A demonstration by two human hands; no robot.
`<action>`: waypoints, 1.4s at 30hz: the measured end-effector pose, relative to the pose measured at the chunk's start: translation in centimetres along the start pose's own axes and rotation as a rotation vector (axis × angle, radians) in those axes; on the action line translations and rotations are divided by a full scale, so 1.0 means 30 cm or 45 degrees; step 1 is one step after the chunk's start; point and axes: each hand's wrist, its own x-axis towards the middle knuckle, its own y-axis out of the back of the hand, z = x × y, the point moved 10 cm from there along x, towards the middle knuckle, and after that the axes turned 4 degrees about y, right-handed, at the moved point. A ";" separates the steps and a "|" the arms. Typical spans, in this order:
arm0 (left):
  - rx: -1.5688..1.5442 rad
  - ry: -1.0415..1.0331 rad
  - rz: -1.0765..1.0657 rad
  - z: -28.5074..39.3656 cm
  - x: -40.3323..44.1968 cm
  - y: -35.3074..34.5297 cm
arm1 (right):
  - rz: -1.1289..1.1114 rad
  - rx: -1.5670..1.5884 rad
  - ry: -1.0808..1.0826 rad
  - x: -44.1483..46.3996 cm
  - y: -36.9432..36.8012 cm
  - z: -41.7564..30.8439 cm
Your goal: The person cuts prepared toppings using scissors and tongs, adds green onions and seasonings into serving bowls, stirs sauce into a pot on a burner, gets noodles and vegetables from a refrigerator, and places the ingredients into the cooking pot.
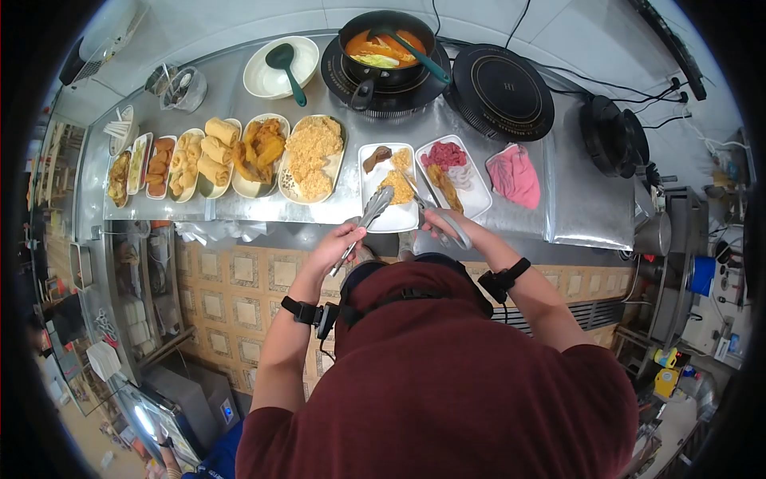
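My left hand (341, 243) is closed around metal tongs (375, 206), whose tips press on a golden crumbed piece of food (396, 188). That piece lies on a white tray (384, 221) along with a brown piece of meat (377, 159). My right hand (444, 223) grips scissors with grey handles (456, 231), the blades pointing at the crumbed piece; whether they touch it I cannot tell. Right beside it, a second white tray (478, 191) bears raw red meat (442, 154), pale strips and a browned piece.
Plates of fried food (313, 156) line the steel counter to the left. Behind stand a wok (388, 49) of orange broth, a white bowl (255, 73) with a green ladle (286, 68), and an induction cooker (504, 89). A pink cloth (515, 177) lies at the right.
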 end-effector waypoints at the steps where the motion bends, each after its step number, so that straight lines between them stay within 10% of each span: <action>1: 0.003 0.010 -0.021 -0.008 -0.002 -0.007 | -0.004 -0.020 0.008 0.008 -0.006 -0.013; 42: -0.183 0.078 0.061 -0.017 0.005 -0.020 | 0.023 0.286 -0.324 0.032 -0.088 0.013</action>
